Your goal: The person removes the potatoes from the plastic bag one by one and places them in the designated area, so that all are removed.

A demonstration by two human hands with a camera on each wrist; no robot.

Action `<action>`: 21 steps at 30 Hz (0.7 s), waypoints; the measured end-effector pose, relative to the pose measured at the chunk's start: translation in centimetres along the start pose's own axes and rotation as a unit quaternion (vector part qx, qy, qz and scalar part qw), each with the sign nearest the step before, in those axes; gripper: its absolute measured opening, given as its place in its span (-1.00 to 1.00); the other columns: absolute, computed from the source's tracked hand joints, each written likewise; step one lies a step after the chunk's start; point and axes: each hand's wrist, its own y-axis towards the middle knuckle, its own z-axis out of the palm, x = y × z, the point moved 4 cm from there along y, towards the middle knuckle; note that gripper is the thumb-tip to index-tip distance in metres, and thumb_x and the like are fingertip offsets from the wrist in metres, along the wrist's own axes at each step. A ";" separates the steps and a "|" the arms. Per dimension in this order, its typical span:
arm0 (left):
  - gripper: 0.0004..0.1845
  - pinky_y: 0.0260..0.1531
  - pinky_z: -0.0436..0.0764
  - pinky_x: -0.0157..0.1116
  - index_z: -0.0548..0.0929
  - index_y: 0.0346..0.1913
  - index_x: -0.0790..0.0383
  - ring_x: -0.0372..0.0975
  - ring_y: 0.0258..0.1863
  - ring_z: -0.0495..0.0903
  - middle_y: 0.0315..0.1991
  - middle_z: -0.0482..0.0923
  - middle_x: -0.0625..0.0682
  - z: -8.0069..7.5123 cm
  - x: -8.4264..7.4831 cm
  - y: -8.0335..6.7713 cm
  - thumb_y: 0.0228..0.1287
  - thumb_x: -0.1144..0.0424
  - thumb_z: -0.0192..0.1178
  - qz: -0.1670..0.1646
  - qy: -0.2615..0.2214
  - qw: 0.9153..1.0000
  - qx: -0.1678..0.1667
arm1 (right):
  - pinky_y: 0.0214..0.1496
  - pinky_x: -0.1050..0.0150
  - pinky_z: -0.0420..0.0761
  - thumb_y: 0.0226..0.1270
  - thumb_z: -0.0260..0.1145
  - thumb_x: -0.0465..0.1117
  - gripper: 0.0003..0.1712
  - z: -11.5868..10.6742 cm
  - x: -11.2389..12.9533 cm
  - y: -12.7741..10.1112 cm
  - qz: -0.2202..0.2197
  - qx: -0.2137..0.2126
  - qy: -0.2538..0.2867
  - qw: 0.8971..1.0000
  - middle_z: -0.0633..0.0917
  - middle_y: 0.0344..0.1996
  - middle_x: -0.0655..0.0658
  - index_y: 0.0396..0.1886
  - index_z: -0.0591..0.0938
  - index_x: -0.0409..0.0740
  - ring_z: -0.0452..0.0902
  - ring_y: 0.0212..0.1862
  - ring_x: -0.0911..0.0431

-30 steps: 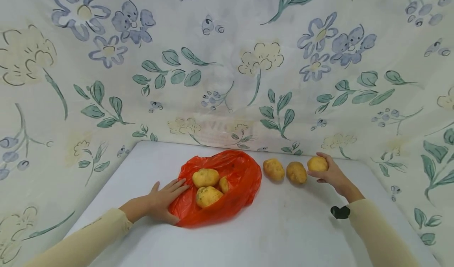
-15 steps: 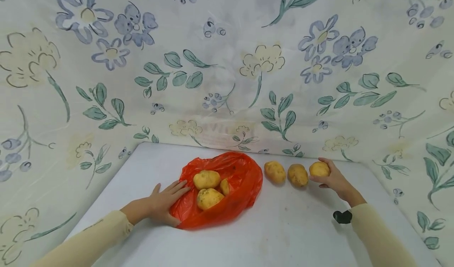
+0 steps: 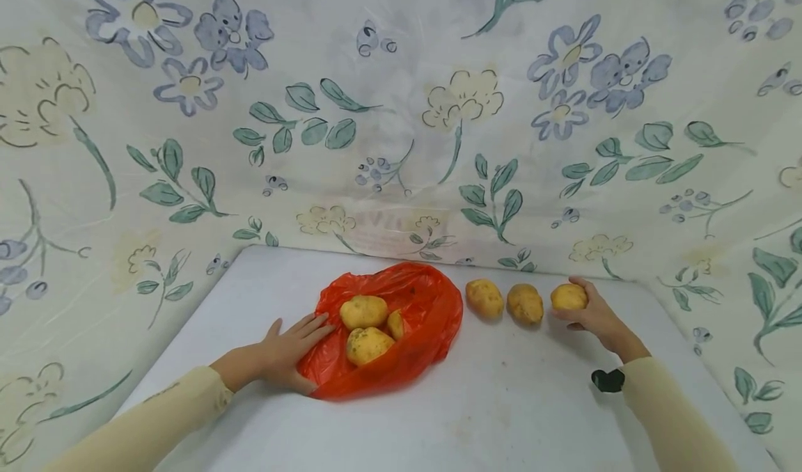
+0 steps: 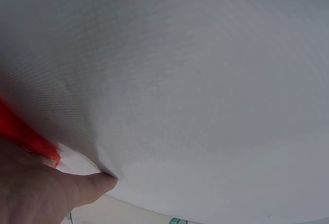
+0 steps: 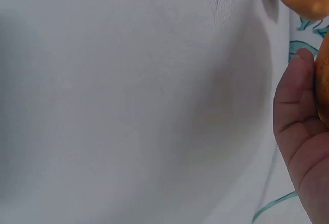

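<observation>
Here, left hand [image 3: 285, 350] lies flat on red bag [image 3: 426, 319]; right hand [image 3: 595, 315] grips potato [image 3: 568, 296].

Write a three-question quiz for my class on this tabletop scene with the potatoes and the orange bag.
1. True or false: the right hand grips a potato.
2. How many potatoes lie in the orange bag?
3. What does the left hand rest on? A) the bag's edge B) a potato C) the flowered cloth

Key: 1 true; it grips the rightmost potato of the row on the white table. 2 three. 3 A, with straight fingers.
</observation>
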 end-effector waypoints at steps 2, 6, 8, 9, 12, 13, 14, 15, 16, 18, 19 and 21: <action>0.20 0.27 -0.18 0.53 0.13 0.54 0.13 0.19 0.54 -0.11 0.58 -0.03 0.17 0.0 0.0 0.0 -0.14 -0.29 0.46 -0.002 0.002 1.000 0.000 | -0.05 0.28 0.67 0.28 0.41 -0.09 0.17 -0.1 -0.1 -0.1 0.004 0.001 -0.001 1.000 0.19 0.33 -0.44 0.56 -0.22 -0.23 0.35 0.20 -0.16; 0.21 0.27 -0.18 0.53 0.13 0.54 0.13 0.19 0.54 -0.11 0.58 -0.03 0.17 0.0 0.0 0.0 -0.15 -0.30 0.46 -0.007 0.005 1.000 0.001 | -0.02 0.29 0.66 0.28 0.41 -0.04 0.18 -0.3 -0.6 0.0 0.016 0.005 -0.007 1.000 0.18 0.33 -0.44 0.55 -0.22 -0.26 0.32 0.23 -0.18; 0.21 0.27 -0.18 0.54 0.13 0.53 0.13 0.20 0.54 -0.11 0.58 -0.03 0.18 0.0 0.0 0.0 -0.15 -0.30 0.46 -0.005 0.003 1.000 0.000 | -0.01 0.28 0.64 0.28 0.41 -0.02 0.18 -0.5 -0.9 0.1 0.024 0.003 -0.013 1.000 0.18 0.33 -0.43 0.55 -0.21 -0.25 0.31 0.23 -0.19; 0.21 0.26 -0.18 0.54 0.13 0.53 0.13 0.21 0.54 -0.11 0.58 -0.03 0.19 0.0 0.0 0.0 -0.15 -0.30 0.46 -0.002 0.003 1.000 -0.001 | 0.00 0.28 0.63 0.27 0.41 -0.01 0.18 -0.5 -1.1 0.2 0.029 0.000 -0.017 0.999 0.19 0.32 -0.43 0.55 -0.20 -0.25 0.31 0.23 -0.19; 0.21 0.26 -0.19 0.54 0.13 0.53 0.13 0.22 0.54 -0.11 0.58 -0.03 0.20 0.0 0.0 0.0 -0.14 -0.31 0.45 0.002 0.002 1.000 -0.001 | 0.04 0.22 0.58 0.26 0.42 0.04 0.19 -0.8 -1.4 0.3 0.035 -0.001 -0.032 0.999 0.21 0.32 -0.44 0.56 -0.17 -0.25 0.30 0.23 -0.22; 0.21 0.27 -0.19 0.53 0.13 0.54 0.13 0.22 0.54 -0.12 0.58 -0.04 0.20 0.0 0.0 0.0 -0.14 -0.31 0.45 0.003 0.003 1.000 0.000 | 0.07 0.19 0.56 0.25 0.42 0.06 0.19 -0.8 -1.5 0.3 0.038 -0.002 -0.038 0.999 0.22 0.33 -0.43 0.56 -0.15 -0.23 0.30 0.24 -0.22; 0.21 0.26 -0.19 0.54 0.13 0.54 0.14 0.23 0.53 -0.11 0.58 -0.04 0.21 0.0 0.0 0.0 -0.13 -0.31 0.45 0.005 0.003 1.000 0.000 | 0.09 0.15 0.54 0.24 0.42 0.08 0.19 -0.9 -1.6 0.4 0.039 -0.002 -0.044 0.998 0.22 0.34 -0.43 0.56 -0.14 -0.23 0.29 0.25 -0.23; 0.21 0.27 -0.19 0.53 0.12 0.54 0.12 0.21 0.54 -0.12 0.58 -0.04 0.19 0.0 0.0 0.1 -0.13 -0.32 0.44 0.002 0.005 1.000 0.001 | 0.12 0.12 0.51 0.24 0.42 0.09 0.19 -0.9 -1.7 0.4 0.040 -0.001 -0.048 0.998 0.21 0.35 -0.43 0.56 -0.14 -0.22 0.27 0.26 -0.24; 0.21 0.27 -0.19 0.53 0.12 0.54 0.12 0.21 0.54 -0.12 0.58 -0.05 0.19 0.0 0.0 0.1 -0.13 -0.31 0.45 0.002 0.005 1.000 0.002 | 0.14 0.08 0.51 0.24 0.42 0.10 0.20 -0.9 -1.7 0.3 0.040 0.000 -0.054 0.998 0.20 0.36 -0.44 0.57 -0.14 -0.22 0.27 0.27 -0.25; 0.20 0.27 -0.18 0.53 0.12 0.54 0.12 0.22 0.54 -0.11 0.58 -0.04 0.20 0.0 -0.1 0.0 -0.13 -0.30 0.45 0.004 0.003 1.000 0.002 | 0.16 0.04 0.50 0.24 0.42 0.11 0.21 -0.8 -1.9 0.3 0.042 0.000 -0.060 0.997 0.19 0.37 -0.45 0.57 -0.16 -0.20 0.26 0.27 -0.27; 0.21 0.28 -0.18 0.53 0.12 0.54 0.12 0.21 0.54 -0.11 0.58 -0.05 0.19 -0.1 -0.1 0.0 -0.13 -0.30 0.45 0.003 0.003 1.000 0.003 | 0.17 0.03 0.50 0.24 0.42 0.11 0.21 -0.8 -1.9 0.3 0.044 -0.001 -0.060 0.997 0.19 0.38 -0.45 0.58 -0.16 -0.19 0.26 0.27 -0.27; 0.21 0.27 -0.18 0.53 0.12 0.54 0.12 0.21 0.54 -0.11 0.58 -0.04 0.19 -0.1 -0.1 0.0 -0.14 -0.29 0.46 0.003 0.000 1.000 0.003 | 0.17 0.01 0.52 0.25 0.42 0.09 0.22 -0.8 -2.0 0.3 0.043 0.001 -0.061 0.997 0.18 0.38 -0.47 0.58 -0.18 -0.19 0.27 0.27 -0.28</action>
